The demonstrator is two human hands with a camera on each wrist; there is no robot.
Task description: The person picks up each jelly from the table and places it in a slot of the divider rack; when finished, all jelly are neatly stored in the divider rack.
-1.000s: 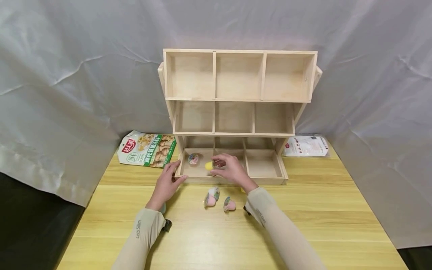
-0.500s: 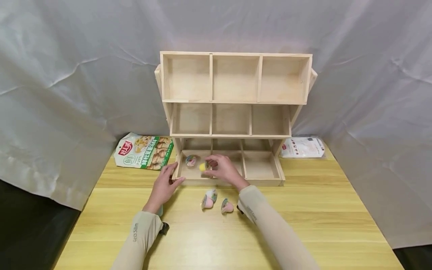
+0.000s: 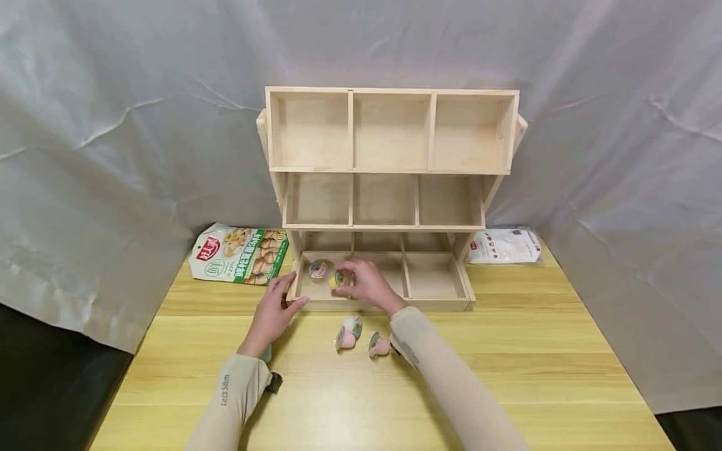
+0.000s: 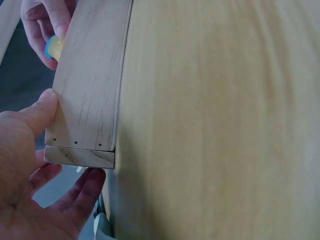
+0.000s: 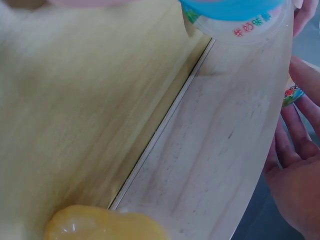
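Note:
My right hand point(image 3: 369, 285) pinches a yellow jelly cup point(image 3: 334, 279) with a printed lid over the bottom tier's left compartment. The cup's blue rim faces away from the front board in the left wrist view. Another jelly cup point(image 3: 318, 269) lies further back in that compartment. My left hand point(image 3: 271, 316) holds the front left corner of the wooden rack point(image 3: 389, 305), thumb on the front edge and fingers round the end. Three jelly cups lie on the table before the rack: a white one point(image 3: 354, 324), a pink one point(image 3: 346, 339) and another pink one point(image 3: 380, 345).
The rack rises in three stepped tiers, each split into three compartments. A green and white food bag point(image 3: 239, 254) lies to its left, a white packet point(image 3: 504, 245) to its right. A teal item point(image 3: 267, 354) shows partly behind my left wrist. Grey cloth point(image 3: 113, 156) hangs around the table.
My right hand has carried the yellow jelly cup left and turned its lid more into view. My left hand stays at the rack's corner. The head view has shifted slightly.

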